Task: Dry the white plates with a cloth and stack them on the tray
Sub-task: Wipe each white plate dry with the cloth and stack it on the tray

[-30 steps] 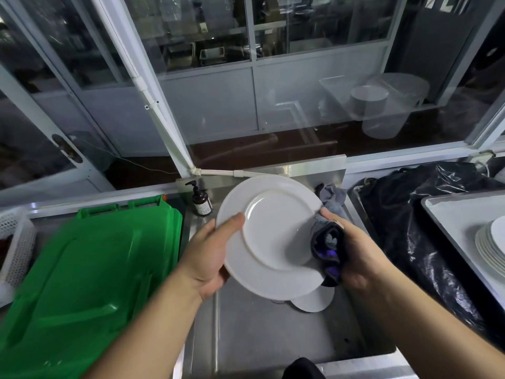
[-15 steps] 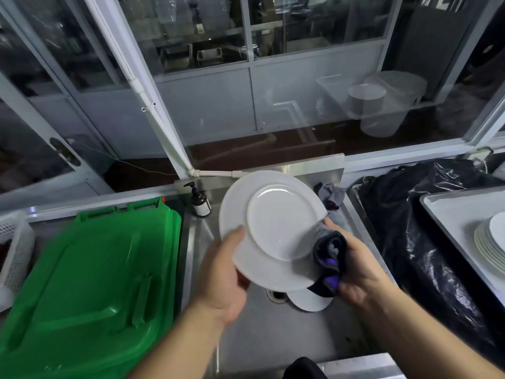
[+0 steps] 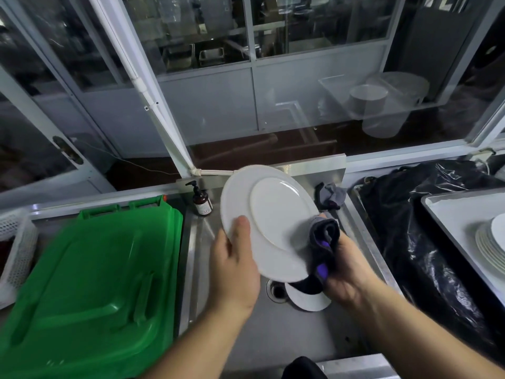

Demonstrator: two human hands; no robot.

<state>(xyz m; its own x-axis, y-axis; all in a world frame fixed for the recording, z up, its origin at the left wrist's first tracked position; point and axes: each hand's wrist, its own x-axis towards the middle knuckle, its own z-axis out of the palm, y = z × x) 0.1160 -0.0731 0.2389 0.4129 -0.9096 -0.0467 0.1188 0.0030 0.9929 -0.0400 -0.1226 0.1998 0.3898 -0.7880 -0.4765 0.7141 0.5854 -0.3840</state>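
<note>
Over the steel sink [image 3: 273, 337] I hold a white plate [image 3: 273, 214], tilted with its face toward me. My left hand [image 3: 235, 266] grips its left rim, thumb on the front. My right hand [image 3: 347, 269] grips a dark grey and purple cloth [image 3: 323, 242] pressed against the plate's lower right edge. Another white plate [image 3: 308, 299] lies in the sink beneath, partly hidden. At the far right a stack of white plates [image 3: 489, 244] sits on a pale tray [image 3: 451, 214].
A green bin lid [image 3: 90, 283] fills the left. A brown pump bottle [image 3: 201, 201] and a grey rag [image 3: 329, 195] stand at the sink's back. A black plastic bag [image 3: 418, 228] lies between sink and tray. A white perforated basket [image 3: 16, 250] sits far left.
The plate has turned and tilted, its face now angled more sideways. My left hand slid lower along the rim. The cloth in my right hand moved along the plate's lower right edge.
</note>
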